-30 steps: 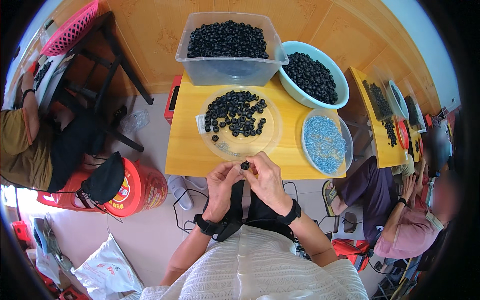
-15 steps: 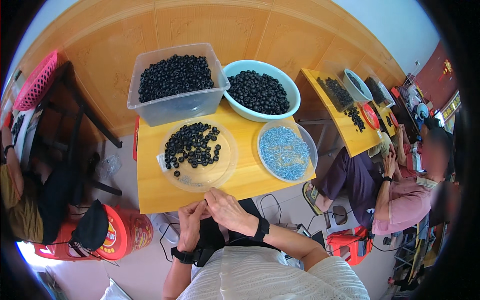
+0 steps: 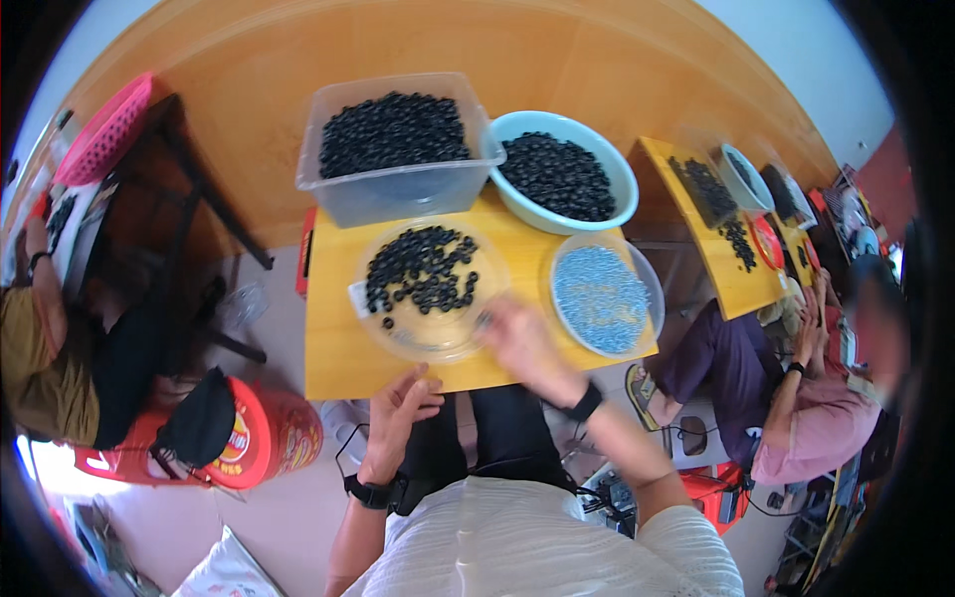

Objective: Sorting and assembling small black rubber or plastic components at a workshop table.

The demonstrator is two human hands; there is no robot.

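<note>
Over the right edge of a clear round tray (image 3: 489, 271), my right hand (image 3: 525, 348) is smeared by motion; its fingertips pinch what looks like a small black ring (image 3: 484, 319). My left hand (image 3: 396, 416) is at the table's front edge, palm turned up, fingers slightly apart, with nothing visible in it. A loose pile of small black rings (image 3: 426, 264) lies in the tray. Near its front rim are some tiny pale pieces (image 3: 418, 343), too blurred to name. Right of my right hand, a second clear round tray (image 3: 652, 289) holds many tiny blue-silver pieces (image 3: 600, 298).
A clear plastic bin (image 3: 398, 196) and a light-blue basin (image 3: 625, 204), both full of black rings, stand at the back of the yellow table (image 3: 343, 373). People sit on both sides; a similar table (image 3: 731, 284) stands right. A red bucket (image 3: 279, 438) is at left.
My hands, close together before, have parted. The right one has moved forward and right to the tray's edge; the left has turned palm up. The whole view has shifted.
</note>
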